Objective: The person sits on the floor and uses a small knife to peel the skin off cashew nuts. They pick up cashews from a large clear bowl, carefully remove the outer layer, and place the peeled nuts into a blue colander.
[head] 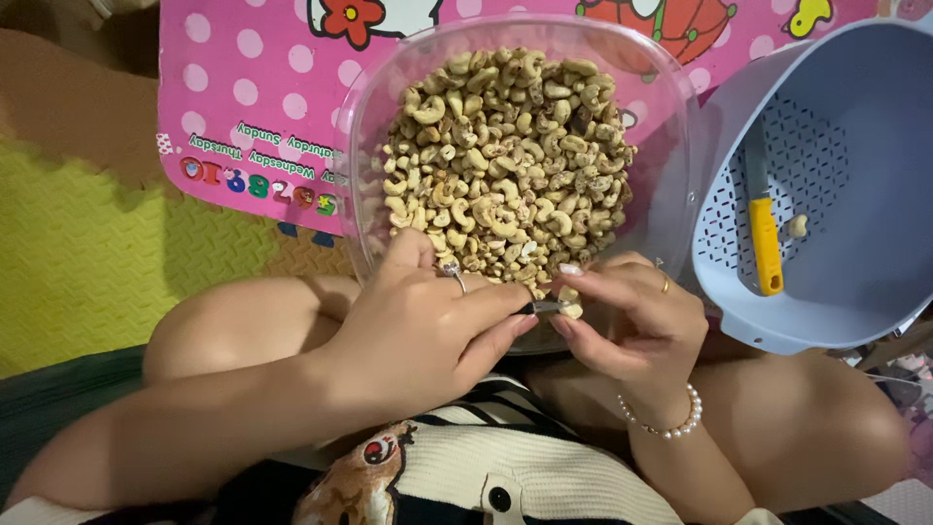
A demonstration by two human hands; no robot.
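Note:
My left hand (428, 326) grips a small dark-handled knife (537, 307), its short blade pointing right. My right hand (632, 321) pinches a single pale cashew nut (571, 303) between thumb and fingers, right against the blade tip. Both hands meet over my lap at the near rim of a clear plastic bowl (369, 126) heaped with cashew nuts (510, 160), several still speckled with brown skin. A ring is on my left hand, and a ring and pearl bracelet on my right.
A grey-blue plastic colander (855, 292) stands tilted at the right, holding a yellow-handled knife (765, 233) and one cashew (797, 226). A pink dotted mat (253, 97) lies under the bowl, and yellow foam floor tiles (87, 253) at the left. My bare knees flank the bowl.

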